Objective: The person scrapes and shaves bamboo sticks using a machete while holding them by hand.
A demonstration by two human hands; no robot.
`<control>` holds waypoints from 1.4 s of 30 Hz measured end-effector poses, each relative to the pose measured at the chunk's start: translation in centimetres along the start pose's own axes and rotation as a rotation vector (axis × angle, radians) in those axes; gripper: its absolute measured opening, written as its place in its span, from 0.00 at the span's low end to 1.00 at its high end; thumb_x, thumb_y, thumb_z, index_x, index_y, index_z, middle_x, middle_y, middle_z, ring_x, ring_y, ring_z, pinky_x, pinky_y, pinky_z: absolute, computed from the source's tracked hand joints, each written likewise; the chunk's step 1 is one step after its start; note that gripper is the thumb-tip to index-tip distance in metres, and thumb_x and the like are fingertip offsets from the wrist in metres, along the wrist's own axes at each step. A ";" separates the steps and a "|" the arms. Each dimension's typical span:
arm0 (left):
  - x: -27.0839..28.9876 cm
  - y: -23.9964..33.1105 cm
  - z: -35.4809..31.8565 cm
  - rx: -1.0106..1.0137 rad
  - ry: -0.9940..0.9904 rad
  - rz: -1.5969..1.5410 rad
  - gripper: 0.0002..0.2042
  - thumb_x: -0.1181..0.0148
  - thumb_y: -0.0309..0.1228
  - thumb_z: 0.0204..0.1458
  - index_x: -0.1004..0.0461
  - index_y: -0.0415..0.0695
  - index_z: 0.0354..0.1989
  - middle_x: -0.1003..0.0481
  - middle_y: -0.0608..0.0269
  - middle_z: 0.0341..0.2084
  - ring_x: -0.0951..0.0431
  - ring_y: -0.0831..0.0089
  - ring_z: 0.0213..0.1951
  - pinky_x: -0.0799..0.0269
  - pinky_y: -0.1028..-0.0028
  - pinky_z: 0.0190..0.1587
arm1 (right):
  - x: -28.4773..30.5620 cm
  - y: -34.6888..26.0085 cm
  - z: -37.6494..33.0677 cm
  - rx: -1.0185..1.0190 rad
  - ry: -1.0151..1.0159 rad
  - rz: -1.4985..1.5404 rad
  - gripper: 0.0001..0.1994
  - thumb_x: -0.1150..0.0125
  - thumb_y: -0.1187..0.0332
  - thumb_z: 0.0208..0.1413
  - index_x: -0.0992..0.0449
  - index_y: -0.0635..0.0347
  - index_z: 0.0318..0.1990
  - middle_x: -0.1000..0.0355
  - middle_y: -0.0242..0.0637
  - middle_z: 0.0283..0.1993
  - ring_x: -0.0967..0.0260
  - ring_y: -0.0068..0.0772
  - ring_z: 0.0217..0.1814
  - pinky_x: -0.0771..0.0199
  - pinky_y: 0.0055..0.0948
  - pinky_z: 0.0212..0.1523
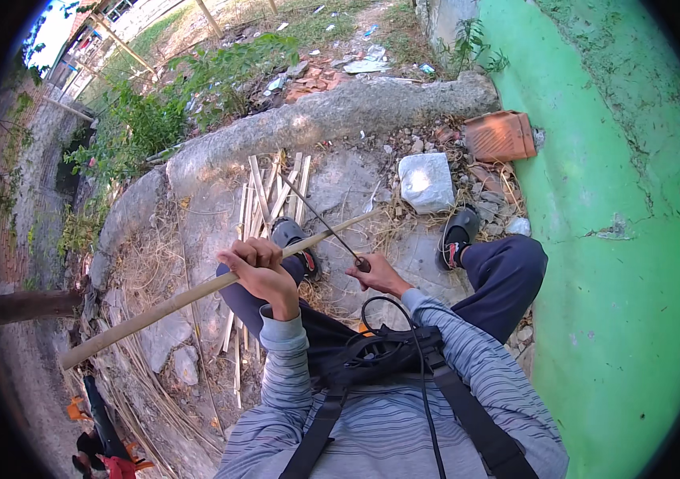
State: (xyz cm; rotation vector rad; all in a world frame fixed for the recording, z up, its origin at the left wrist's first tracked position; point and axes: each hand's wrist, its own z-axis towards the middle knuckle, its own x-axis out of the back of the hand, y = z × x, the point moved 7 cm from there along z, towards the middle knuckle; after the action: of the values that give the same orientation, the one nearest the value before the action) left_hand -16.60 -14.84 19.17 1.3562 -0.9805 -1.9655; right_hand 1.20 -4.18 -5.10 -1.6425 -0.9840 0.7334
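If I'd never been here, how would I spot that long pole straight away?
From the green wall on the right, look left past the person's right hand to the left hand. Gripped there is the long pole, pale brown, slanting up to the right. It is thick and rounded, unlike the thin dark tool or the narrow strips bunched on the ground.

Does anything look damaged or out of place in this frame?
Yes: the green wall at right looks damaged, with a chipped patch exposing grey beneath the paint. Beyond the low grey ledge, pale litter lies scattered, untidy on the ground.
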 end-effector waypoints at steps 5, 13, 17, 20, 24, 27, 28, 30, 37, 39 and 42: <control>0.3 -0.5 -0.6 0.075 0.164 0.050 0.32 0.67 0.64 0.69 0.47 0.49 0.21 0.51 0.71 0.12 0.52 0.79 0.14 0.57 0.75 0.18 | -1.9 -3.1 -0.8 0.078 -0.018 -0.013 0.20 0.30 0.56 0.63 0.29 0.61 0.28 0.34 0.28 0.17 0.34 0.18 0.18 0.36 0.26 0.21; 1.3 -0.2 -0.1 -0.007 0.212 0.104 0.32 0.66 0.64 0.69 0.50 0.52 0.19 0.54 0.73 0.12 0.55 0.79 0.15 0.59 0.74 0.20 | -0.5 3.6 1.0 -0.007 0.131 -0.134 0.17 0.32 0.58 0.59 0.25 0.66 0.31 0.39 0.32 0.20 0.44 0.24 0.25 0.39 0.34 0.29; 2.4 0.6 -0.1 -0.013 0.260 0.094 0.31 0.65 0.60 0.71 0.51 0.51 0.18 0.55 0.73 0.13 0.57 0.79 0.16 0.60 0.73 0.21 | -1.9 2.1 0.8 0.140 0.064 -0.210 0.15 0.33 0.62 0.56 0.25 0.68 0.31 0.33 0.43 0.21 0.39 0.32 0.24 0.35 0.38 0.30; 0.3 -0.1 -0.6 0.005 0.222 0.090 0.31 0.64 0.59 0.71 0.51 0.52 0.18 0.55 0.72 0.12 0.57 0.80 0.16 0.60 0.73 0.21 | 2.0 7.8 0.9 -0.021 0.281 -0.195 0.17 0.31 0.59 0.53 0.24 0.68 0.31 0.30 0.46 0.22 0.33 0.38 0.25 0.34 0.40 0.30; 2.3 -0.6 -0.8 0.004 0.266 0.082 0.31 0.64 0.59 0.71 0.51 0.52 0.18 0.55 0.73 0.12 0.56 0.80 0.15 0.61 0.73 0.20 | 2.4 9.3 1.0 -0.216 0.245 -0.181 0.19 0.30 0.58 0.53 0.24 0.69 0.30 0.30 0.47 0.22 0.32 0.39 0.25 0.34 0.41 0.30; 1.9 0.9 -0.3 -0.043 0.265 0.173 0.32 0.65 0.59 0.71 0.50 0.51 0.16 0.52 0.72 0.11 0.54 0.80 0.15 0.60 0.73 0.20 | -1.8 4.7 1.4 0.089 0.042 -0.166 0.16 0.32 0.60 0.57 0.25 0.66 0.30 0.29 0.32 0.21 0.34 0.23 0.24 0.35 0.32 0.28; 2.4 1.4 -0.5 -0.050 0.276 0.180 0.32 0.65 0.59 0.71 0.50 0.51 0.16 0.52 0.72 0.11 0.54 0.80 0.15 0.60 0.73 0.20 | -2.1 3.7 1.3 0.141 0.056 -0.199 0.15 0.32 0.62 0.57 0.25 0.66 0.29 0.30 0.30 0.21 0.34 0.22 0.24 0.36 0.30 0.27; 2.2 0.7 -0.1 -0.024 0.273 0.151 0.32 0.65 0.59 0.72 0.50 0.51 0.16 0.52 0.72 0.11 0.54 0.80 0.15 0.59 0.73 0.20 | -0.1 7.1 1.0 -0.020 0.142 -0.162 0.14 0.32 0.62 0.56 0.25 0.65 0.28 0.31 0.30 0.20 0.34 0.22 0.22 0.36 0.30 0.26; 2.2 0.0 -0.3 -0.018 0.227 0.098 0.32 0.64 0.58 0.72 0.49 0.51 0.16 0.52 0.73 0.11 0.54 0.80 0.15 0.59 0.73 0.19 | 3.0 13.1 0.8 -0.320 0.255 -0.135 0.16 0.31 0.62 0.55 0.26 0.62 0.22 0.34 0.28 0.16 0.37 0.23 0.16 0.38 0.33 0.19; 2.6 0.6 -0.3 -0.051 0.216 0.125 0.32 0.64 0.58 0.72 0.49 0.51 0.16 0.53 0.73 0.11 0.55 0.81 0.15 0.60 0.73 0.19 | -0.3 8.3 1.4 -0.050 0.125 -0.097 0.15 0.32 0.62 0.55 0.27 0.62 0.23 0.35 0.28 0.16 0.38 0.23 0.17 0.38 0.31 0.21; 1.4 0.0 -0.4 -0.005 0.174 0.063 0.31 0.63 0.58 0.72 0.48 0.51 0.17 0.54 0.73 0.11 0.56 0.80 0.15 0.60 0.73 0.20 | 2.1 10.9 0.7 -0.099 0.224 -0.179 0.16 0.33 0.62 0.55 0.27 0.64 0.24 0.33 0.32 0.17 0.36 0.25 0.19 0.35 0.33 0.24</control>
State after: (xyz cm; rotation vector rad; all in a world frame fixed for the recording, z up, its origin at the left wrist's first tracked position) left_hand -16.65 -16.02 18.29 1.4483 -0.9242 -1.7701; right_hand 4.31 -3.35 -15.73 -1.6552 -1.0023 0.3766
